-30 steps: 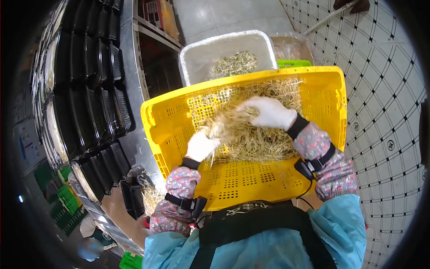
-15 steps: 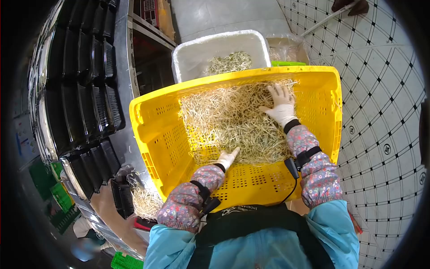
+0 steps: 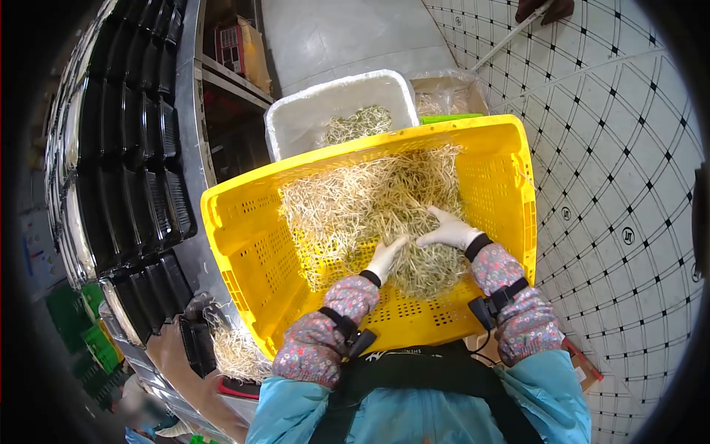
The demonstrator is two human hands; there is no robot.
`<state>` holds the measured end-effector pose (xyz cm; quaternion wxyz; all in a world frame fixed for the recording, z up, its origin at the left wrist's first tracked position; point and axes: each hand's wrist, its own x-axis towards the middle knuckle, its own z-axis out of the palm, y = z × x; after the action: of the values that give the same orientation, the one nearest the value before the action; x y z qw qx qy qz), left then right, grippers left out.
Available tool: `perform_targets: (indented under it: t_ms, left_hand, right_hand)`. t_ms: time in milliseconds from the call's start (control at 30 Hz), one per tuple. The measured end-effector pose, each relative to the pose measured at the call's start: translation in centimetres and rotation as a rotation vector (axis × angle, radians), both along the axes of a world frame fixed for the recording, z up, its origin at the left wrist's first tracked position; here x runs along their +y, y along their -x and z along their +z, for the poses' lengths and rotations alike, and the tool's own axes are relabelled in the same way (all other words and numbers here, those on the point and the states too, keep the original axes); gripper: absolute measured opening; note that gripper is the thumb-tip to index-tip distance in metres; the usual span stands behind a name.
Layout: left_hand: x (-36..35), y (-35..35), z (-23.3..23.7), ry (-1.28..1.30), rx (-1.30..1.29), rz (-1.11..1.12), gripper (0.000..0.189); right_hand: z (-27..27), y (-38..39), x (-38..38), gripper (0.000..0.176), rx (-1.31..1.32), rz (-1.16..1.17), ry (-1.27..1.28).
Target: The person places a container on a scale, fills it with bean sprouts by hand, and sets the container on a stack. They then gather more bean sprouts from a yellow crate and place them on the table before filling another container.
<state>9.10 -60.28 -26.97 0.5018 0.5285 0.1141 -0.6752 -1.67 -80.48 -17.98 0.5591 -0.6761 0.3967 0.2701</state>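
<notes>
A pale floor [image 3: 606, 222] with a dark grid pattern lies to the right of the yellow crate [image 3: 458, 132], which serves as the reference for all positions. Nearest the wearer, a dark apron [image 3: 414, 370] over blue clothing stands against the near side of the crate. Two flowered sleeves [image 3: 521, 318], each with a black strap, extend over the near part of the crate.

The white-gloved left hand [image 3: 384, 259] is inside the crate, near its middle. Its thumb is extended; the remaining fingers are partly hidden, and any grip cannot be determined. The white-gloved right hand [image 3: 451, 231] is just beside it, toward the crate's right wall. Its thumb and forefinger are parted widely and touch the material.

Dry strands [image 3: 333, 200] cover much of the crate bottom, pale at the left and greener between and below the hands. The crate walls are perforated.

Loose pale strands [image 3: 237, 355] lie outside the crate, near its left corner. Stacked black trays [image 3: 133, 140] stand left of the crate. Beyond its far rim are a white tub [image 3: 403, 85] containing greenish strands [image 3: 362, 122] and, beside the tub, a plastic-lined box [image 3: 477, 96]
</notes>
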Motion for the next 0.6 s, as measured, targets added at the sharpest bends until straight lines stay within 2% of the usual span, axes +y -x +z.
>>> perform_targets:
  t_ms: [33,67,133,167,267,300,400,433,467,500,533,567,600]
  left_hand:
    - [-0.4,-0.6,3.5,0.033,-0.054,0.032,0.054]
    - [-0.5,-1.0,5.8,0.152,-0.066,0.039,0.053]
    - [0.5,-0.6,7.2,0.271,-0.349,-0.016,0.053]
    - [1.2,-0.3,6.8,0.334,-0.339,-0.009,0.063]
    - [2.7,-1.8,7.3,0.422,-1.100,-0.555,0.075]
    - [3.4,-2.4,7.7,0.444,-1.349,-0.740,0.079]
    - [7.4,-4.5,8.9,0.490,-1.295,-1.399,0.078]
    - [8.2,-5.7,8.6,0.473,-1.026,-1.355,0.076]
    - [8.8,-6.7,8.3,0.450,-0.760,-1.298,0.075]
    - [9.0,-7.6,9.0,0.357,-0.689,-1.185,0.067]
    - [10.0,-8.3,7.7,0.295,-0.668,-1.040,0.063]
    - [10.6,-8.9,6.3,0.201,-0.689,-0.913,0.062]
    - [10.6,-9.2,5.3,0.109,-0.707,-0.784,0.062]
  right_hand:
    - [2.6,-0.2,-0.3,0.104,-0.085,0.031,-0.002]
    - [4.2,0.0,-0.4,0.100,-0.178,0.056,0.058]
    - [7.2,0.4,0.1,0.092,-0.365,0.116,0.172]
    - [9.5,0.5,0.6,0.082,-0.448,0.106,0.236]
    - [7.7,3.4,3.2,0.078,-0.546,0.375,0.565]
    - [7.7,4.1,3.7,0.075,-0.485,0.523,0.534]
    - [6.8,7.1,4.3,0.069,-0.134,1.024,0.350]
    - [6.5,7.7,4.0,0.056,-0.168,0.891,0.254]
    - [6.1,7.8,3.6,0.051,-0.137,0.745,0.202]
    - [6.4,7.2,2.7,0.047,-0.105,0.600,0.151]
    - [6.6,6.5,1.8,0.043,-0.073,0.454,0.104]
    - [6.9,5.6,1.4,0.041,-0.111,0.343,0.240]
    - [6.3,4.8,1.1,0.049,-0.112,0.249,0.331]
